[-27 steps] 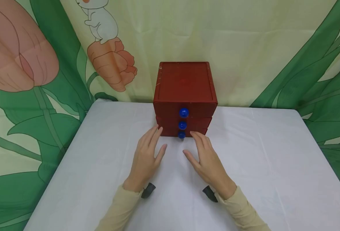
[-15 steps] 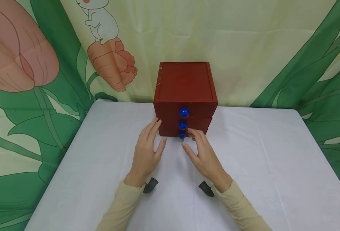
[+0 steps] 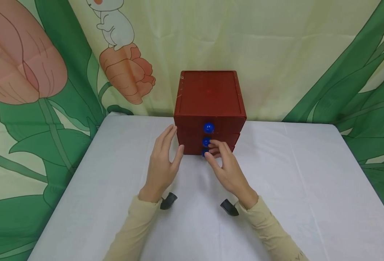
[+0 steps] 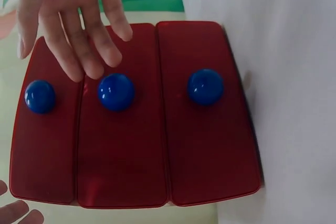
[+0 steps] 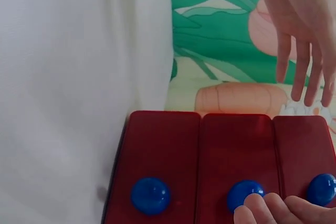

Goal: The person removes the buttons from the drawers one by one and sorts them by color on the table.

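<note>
the middle knob [image 3: 206,142] of the red cabinet [image 3: 208,94] on the desk [image 3: 309,163] is now neared by the right grip [image 3: 230,170], loosely spread, contact unclear; the left grip [image 3: 160,165], spread, is shifted alongside. the reach seems nearly completed.

White-covered table [image 3: 276,188], a red three-drawer box [image 3: 209,95] near its far edge.

The red, blue-knobbed three-drawer cabinet [image 3: 209,94] stands upright and closed.
</note>
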A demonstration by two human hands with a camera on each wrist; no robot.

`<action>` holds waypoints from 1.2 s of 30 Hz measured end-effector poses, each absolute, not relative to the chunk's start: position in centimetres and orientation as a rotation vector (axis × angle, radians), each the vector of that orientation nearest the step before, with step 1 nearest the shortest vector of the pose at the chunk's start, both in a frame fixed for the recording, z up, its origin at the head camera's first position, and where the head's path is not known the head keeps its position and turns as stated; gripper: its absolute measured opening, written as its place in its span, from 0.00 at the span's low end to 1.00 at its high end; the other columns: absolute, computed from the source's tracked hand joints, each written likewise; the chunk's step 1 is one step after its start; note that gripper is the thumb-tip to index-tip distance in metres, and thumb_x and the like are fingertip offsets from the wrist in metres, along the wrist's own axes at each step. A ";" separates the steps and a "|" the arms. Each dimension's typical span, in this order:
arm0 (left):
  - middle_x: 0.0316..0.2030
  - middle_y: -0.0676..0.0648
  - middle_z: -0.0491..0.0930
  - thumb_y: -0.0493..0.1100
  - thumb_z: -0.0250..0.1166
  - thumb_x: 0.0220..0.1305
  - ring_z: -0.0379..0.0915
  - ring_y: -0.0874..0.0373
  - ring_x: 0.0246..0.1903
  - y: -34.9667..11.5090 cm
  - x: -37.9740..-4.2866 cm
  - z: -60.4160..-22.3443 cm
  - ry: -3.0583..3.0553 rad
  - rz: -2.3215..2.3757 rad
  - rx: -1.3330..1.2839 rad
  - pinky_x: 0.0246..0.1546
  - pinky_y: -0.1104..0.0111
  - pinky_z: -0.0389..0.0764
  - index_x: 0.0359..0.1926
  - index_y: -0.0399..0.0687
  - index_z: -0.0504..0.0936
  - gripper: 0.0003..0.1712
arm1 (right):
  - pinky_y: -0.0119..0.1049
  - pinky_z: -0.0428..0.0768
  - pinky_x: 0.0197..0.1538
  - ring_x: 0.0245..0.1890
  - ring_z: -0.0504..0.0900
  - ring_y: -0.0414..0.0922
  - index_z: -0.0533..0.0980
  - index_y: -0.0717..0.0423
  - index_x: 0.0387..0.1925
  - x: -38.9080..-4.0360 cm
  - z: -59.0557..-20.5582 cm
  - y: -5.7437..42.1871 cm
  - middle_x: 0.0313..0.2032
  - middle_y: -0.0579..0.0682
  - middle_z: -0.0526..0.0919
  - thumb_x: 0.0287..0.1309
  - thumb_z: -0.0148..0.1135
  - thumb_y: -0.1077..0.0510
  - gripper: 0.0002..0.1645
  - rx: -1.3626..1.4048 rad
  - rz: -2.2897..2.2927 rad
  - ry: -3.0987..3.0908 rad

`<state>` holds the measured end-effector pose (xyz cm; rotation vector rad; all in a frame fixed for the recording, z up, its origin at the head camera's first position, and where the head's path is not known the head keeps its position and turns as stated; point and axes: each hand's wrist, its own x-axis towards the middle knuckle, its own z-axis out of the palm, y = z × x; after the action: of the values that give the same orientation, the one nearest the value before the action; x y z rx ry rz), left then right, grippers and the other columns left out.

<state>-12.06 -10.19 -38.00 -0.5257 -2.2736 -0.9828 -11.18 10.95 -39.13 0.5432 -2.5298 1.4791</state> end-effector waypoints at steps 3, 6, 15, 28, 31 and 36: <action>0.70 0.42 0.66 0.44 0.60 0.71 0.63 0.50 0.69 -10.3 -12.5 -37.6 -2.261 -0.988 -0.523 0.68 0.56 0.68 0.72 0.41 0.65 0.32 | 0.45 0.79 0.58 0.53 0.78 0.45 0.66 0.62 0.65 -11.6 -38.9 10.9 0.57 0.54 0.75 0.73 0.53 0.51 0.27 0.548 1.530 -2.508; 0.70 0.42 0.66 0.44 0.59 0.71 0.63 0.50 0.69 -10.4 -12.9 -37.4 -2.258 -0.987 -0.516 0.68 0.57 0.68 0.72 0.41 0.65 0.31 | 0.45 0.79 0.58 0.54 0.78 0.46 0.66 0.63 0.65 -12.0 -38.6 10.9 0.58 0.54 0.76 0.74 0.52 0.51 0.27 0.531 1.565 -2.509; 0.68 0.42 0.67 0.46 0.57 0.73 0.63 0.53 0.69 -10.8 -14.5 -37.0 -2.237 -1.035 -0.508 0.70 0.60 0.66 0.71 0.42 0.66 0.30 | 0.47 0.80 0.56 0.53 0.79 0.47 0.67 0.60 0.64 -13.0 -38.2 10.6 0.56 0.54 0.78 0.75 0.50 0.49 0.26 0.482 1.621 -2.496; 0.67 0.44 0.69 0.47 0.57 0.73 0.66 0.54 0.67 -10.4 -15.5 -36.2 -2.251 -1.088 -0.498 0.67 0.59 0.70 0.71 0.44 0.67 0.29 | 0.46 0.82 0.53 0.48 0.84 0.53 0.71 0.59 0.57 -14.0 -37.4 9.8 0.51 0.58 0.81 0.75 0.50 0.50 0.20 0.458 1.710 -2.455; 0.67 0.45 0.70 0.46 0.57 0.73 0.68 0.54 0.65 -10.3 -15.7 -36.0 -2.247 -1.132 -0.501 0.62 0.60 0.75 0.71 0.44 0.67 0.28 | 0.51 0.83 0.52 0.46 0.85 0.52 0.72 0.61 0.56 -14.3 -37.4 9.8 0.50 0.60 0.82 0.75 0.49 0.52 0.19 0.447 1.738 -2.448; 0.66 0.46 0.71 0.46 0.55 0.74 0.70 0.58 0.63 -10.1 -16.1 -35.9 -2.241 -1.210 -0.495 0.56 0.66 0.80 0.70 0.43 0.68 0.27 | 0.55 0.83 0.49 0.42 0.85 0.53 0.73 0.63 0.57 -14.7 -37.3 9.8 0.48 0.61 0.84 0.76 0.48 0.53 0.20 0.433 1.786 -2.427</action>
<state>-16.06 -10.15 -35.87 -0.4954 -2.2413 -1.2101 -14.73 9.77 -37.26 0.4332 -2.4266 1.7864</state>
